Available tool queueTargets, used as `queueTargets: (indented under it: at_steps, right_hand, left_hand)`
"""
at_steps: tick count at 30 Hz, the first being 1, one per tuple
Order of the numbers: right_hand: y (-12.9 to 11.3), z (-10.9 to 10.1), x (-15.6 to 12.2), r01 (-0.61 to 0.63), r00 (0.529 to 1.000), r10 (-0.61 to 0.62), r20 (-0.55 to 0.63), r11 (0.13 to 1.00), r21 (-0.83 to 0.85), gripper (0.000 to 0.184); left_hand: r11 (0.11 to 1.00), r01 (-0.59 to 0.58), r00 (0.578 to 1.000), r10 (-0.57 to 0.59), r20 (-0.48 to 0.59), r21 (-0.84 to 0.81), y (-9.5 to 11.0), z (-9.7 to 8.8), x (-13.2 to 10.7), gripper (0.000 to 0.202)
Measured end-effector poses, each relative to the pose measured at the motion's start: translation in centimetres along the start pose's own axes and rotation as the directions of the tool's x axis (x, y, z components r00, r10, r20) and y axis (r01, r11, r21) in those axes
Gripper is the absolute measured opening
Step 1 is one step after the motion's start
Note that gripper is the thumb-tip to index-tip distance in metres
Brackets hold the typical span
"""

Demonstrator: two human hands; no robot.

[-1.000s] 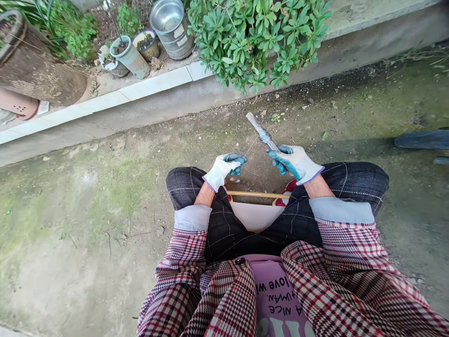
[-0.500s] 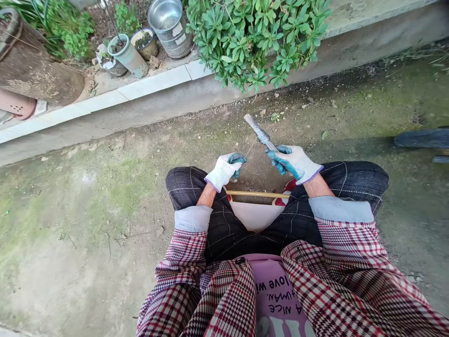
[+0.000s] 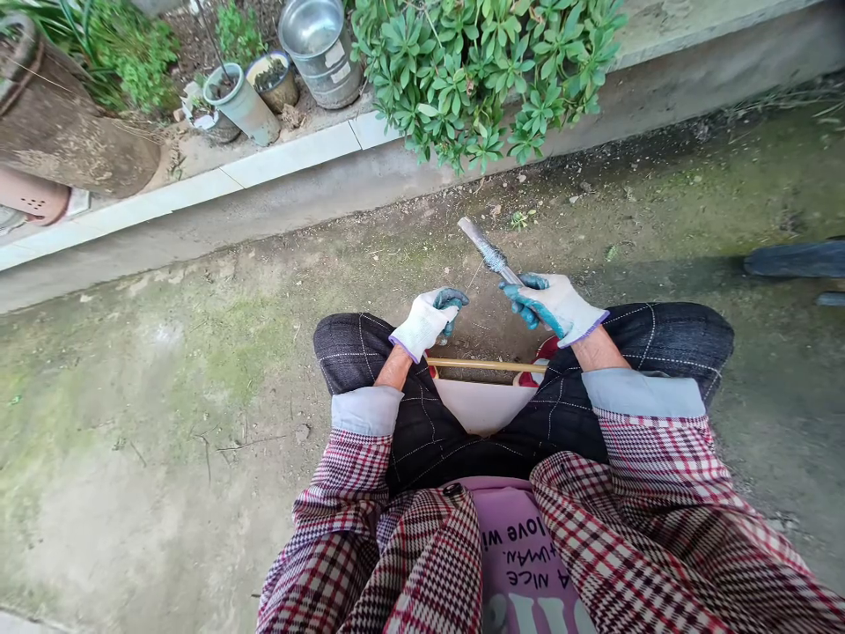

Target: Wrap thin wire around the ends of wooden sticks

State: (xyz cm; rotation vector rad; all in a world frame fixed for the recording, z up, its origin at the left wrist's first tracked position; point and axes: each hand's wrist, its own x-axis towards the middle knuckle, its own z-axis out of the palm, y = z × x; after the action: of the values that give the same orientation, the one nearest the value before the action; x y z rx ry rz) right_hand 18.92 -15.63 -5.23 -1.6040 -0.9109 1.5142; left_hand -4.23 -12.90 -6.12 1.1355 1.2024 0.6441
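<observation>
My right hand, in a white glove with blue-green coated fingers, is closed around the lower end of a flat stick. Dark and pale thin thread is wound about the stick's middle. The stick tilts up and to the left, its far end free. My left hand, gloved the same way, is closed in a pinch to the left of it. A fine strand of the thread runs from the winding down to its fingertips. Both hands are above the ground between my bent knees.
Below my hands, a thin yellow rod spans between my legs above a pale panel. Ahead runs a low tiled ledge with a leafy bush, pots and a metal bucket. A dark trouser leg shows at right.
My left hand has shifted slightly to the right, closer to the stick. The right hand and the stick have hardly moved.
</observation>
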Motion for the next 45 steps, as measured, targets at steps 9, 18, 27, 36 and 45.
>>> queueTargets:
  at_steps: [9, 18, 27, 36, 45]
  right_hand:
    - [-0.3, 0.1, -0.2, -0.002, 1.0, 0.002, -0.01, 1.0, 0.011, 0.021]
    - [-0.4, -0.5, 0.0, 0.023, 0.992, -0.012, -0.123, 0.996, 0.087, 0.029]
    - [-1.4, -0.6, -0.8, -0.016, 0.997, 0.035, -0.074, 0.969, 0.245, 0.039]
    - [-0.5, -1.3, 0.0, 0.013, 0.993, 0.032, -0.116, 0.928, 0.372, 0.044]
    - [-1.3, -2.5, -1.8, -0.022, 0.937, 0.002, 0.349, 0.998, 0.053, 0.047]
  left_hand:
    - [0.998, 0.045, 0.999, -0.044, 0.018, -0.051, -0.2, 0.0, 0.2, 0.015]
    - [0.981, -0.02, 1.0, 0.016, -0.023, -0.192, -0.5, -0.8, 0.9, 0.015]
    - [0.982, 0.041, 0.991, -0.064, -0.119, -0.186, -1.4, -1.0, 1.7, 0.014]
    - [0.987, 0.023, 0.999, -0.017, 0.038, -0.158, -0.4, -0.7, 0.4, 0.007]
    - [0.991, 0.027, 0.986, -0.048, -0.16, -0.129, -0.7, -1.9, 1.1, 0.006]
